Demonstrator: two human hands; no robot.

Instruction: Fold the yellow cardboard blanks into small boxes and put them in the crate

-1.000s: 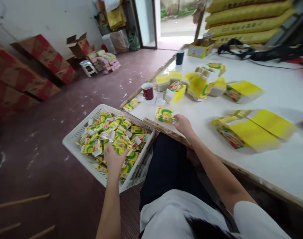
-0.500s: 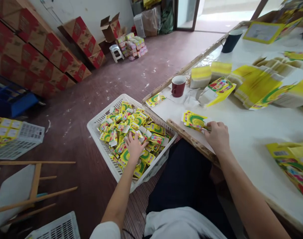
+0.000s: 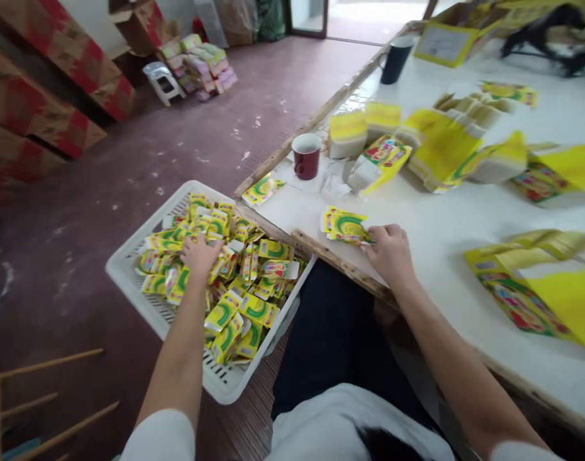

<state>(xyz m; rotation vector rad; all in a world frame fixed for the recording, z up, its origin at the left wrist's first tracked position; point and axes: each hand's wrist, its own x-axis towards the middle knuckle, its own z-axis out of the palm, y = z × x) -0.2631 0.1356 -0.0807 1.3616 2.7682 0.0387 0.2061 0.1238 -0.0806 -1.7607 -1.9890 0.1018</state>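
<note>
My left hand (image 3: 200, 257) is down in a white plastic basket (image 3: 143, 307), fingers spread over a heap of small yellow-and-green printed boxes (image 3: 258, 310). Its fingertips sink partly among the boxes, and it grips none that I can make out. On the white table, my right hand (image 3: 391, 251) is closed on the right end of a small flat yellow carton (image 3: 346, 225). The fingers hide that end of the carton. Another flat yellow carton (image 3: 262, 189) lies at the table's corner, above the basket's rim.
A maroon mug (image 3: 306, 157) and a dark mug (image 3: 396, 61) stand along the table's far edge. Bundled yellow cartons (image 3: 443, 144) and a larger yellow box (image 3: 527, 288) occupy the table. Wooden legs (image 3: 61, 378) jut in at lower left; cardboard boxes (image 3: 56, 83) are stacked behind.
My left hand has moved leftward across the basket, and the boxes have shifted, heaping toward its far left side. My right hand stays at the flat carton. The view has turned rightward.
</note>
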